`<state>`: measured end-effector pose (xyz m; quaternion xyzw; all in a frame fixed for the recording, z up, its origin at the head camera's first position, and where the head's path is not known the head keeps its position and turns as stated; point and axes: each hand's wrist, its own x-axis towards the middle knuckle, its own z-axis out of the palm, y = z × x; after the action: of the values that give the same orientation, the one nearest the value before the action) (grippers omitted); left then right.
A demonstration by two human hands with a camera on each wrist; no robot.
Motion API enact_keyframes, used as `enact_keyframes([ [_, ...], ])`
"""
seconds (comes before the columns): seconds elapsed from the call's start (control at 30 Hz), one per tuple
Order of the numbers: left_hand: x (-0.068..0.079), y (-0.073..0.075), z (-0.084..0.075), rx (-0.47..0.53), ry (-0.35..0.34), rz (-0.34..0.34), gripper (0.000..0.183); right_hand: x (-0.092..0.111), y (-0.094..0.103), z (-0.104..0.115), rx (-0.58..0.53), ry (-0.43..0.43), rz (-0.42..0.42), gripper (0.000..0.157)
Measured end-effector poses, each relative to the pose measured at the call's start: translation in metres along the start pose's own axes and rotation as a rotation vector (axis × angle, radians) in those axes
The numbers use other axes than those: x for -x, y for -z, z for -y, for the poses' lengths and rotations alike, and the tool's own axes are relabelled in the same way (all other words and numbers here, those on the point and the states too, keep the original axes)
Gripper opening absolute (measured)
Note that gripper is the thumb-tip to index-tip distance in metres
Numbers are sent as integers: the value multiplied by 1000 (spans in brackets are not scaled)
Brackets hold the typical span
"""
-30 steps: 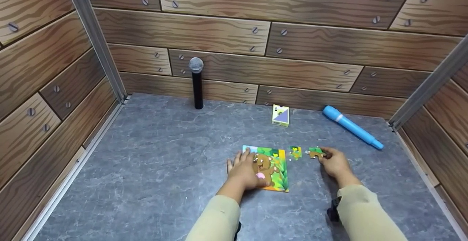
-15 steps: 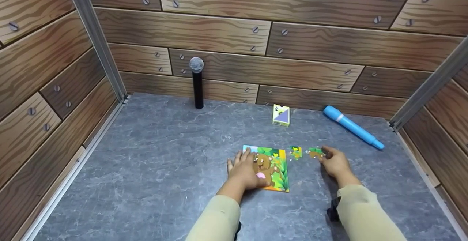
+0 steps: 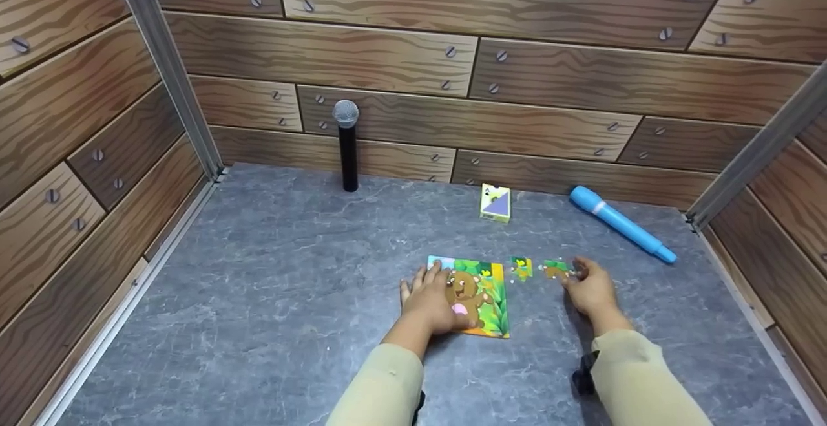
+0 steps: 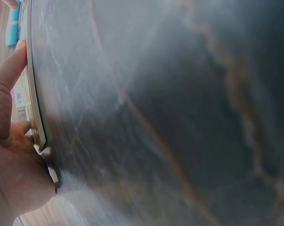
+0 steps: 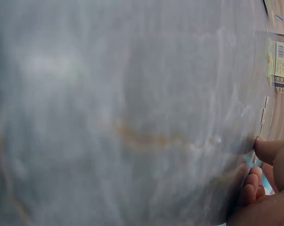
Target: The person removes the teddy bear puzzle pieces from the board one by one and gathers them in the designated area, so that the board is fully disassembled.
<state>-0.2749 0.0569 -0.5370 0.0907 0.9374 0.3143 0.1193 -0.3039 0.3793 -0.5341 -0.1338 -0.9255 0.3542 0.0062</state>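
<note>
In the head view my left hand (image 3: pixel 428 303) lies over the left part of a bear jigsaw puzzle (image 3: pixel 494 303), fingers spread, hiding that side of the picture. The left wrist view shows the thumb (image 4: pixel 10 68) along the board's edge. My right hand (image 3: pixel 592 289) is at the right end of a loose green and brown puzzle piece (image 3: pixel 554 268), which lies on the table. Its thumb (image 5: pixel 269 149) and index finger stand apart beside the piece. A second loose piece (image 3: pixel 521 268), green and yellow, lies between the puzzle and that piece.
A yellow card box (image 3: pixel 495 203) lies behind the puzzle. To the right of it is a blue microphone-shaped stick (image 3: pixel 622 224), and at the back left a black microphone (image 3: pixel 348 148) stands upright. Wood-patterned panels (image 3: pixel 387 57) wall in the grey marbled table (image 3: pixel 278 284).
The right thumb and index finger have spread apart at the piece's edge. The piece, tilted up in their pinch a second ago, now lies flat. The left hand has stayed on the puzzle.
</note>
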Motion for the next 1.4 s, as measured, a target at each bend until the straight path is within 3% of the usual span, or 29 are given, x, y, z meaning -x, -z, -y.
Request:
enact_keyframes([
  [0.17, 1, 2, -2, -1, 0, -11, 110, 0, 1, 4, -34, -22, -11, 62],
  [0.4, 2, 3, -5, 0, 3, -24, 112, 4, 3, 12, -116, -79, 44, 70],
  [0.53, 3, 2, -5, 10, 3, -21, 112, 5, 1, 20, -87, -61, 24, 65],
  [0.8, 2, 0, -7, 2, -14, -31, 111, 9, -8, 43, -51, 35, -30, 55],
  [1.0, 3, 1, -7, 6, -14, -28, 110, 16, -25, 65, -101, 137, -43, 46],
  [1.4, 4, 0, -6, -9, -6, -36, 109, 33, -73, 103, -127, 293, 43, 42],
])
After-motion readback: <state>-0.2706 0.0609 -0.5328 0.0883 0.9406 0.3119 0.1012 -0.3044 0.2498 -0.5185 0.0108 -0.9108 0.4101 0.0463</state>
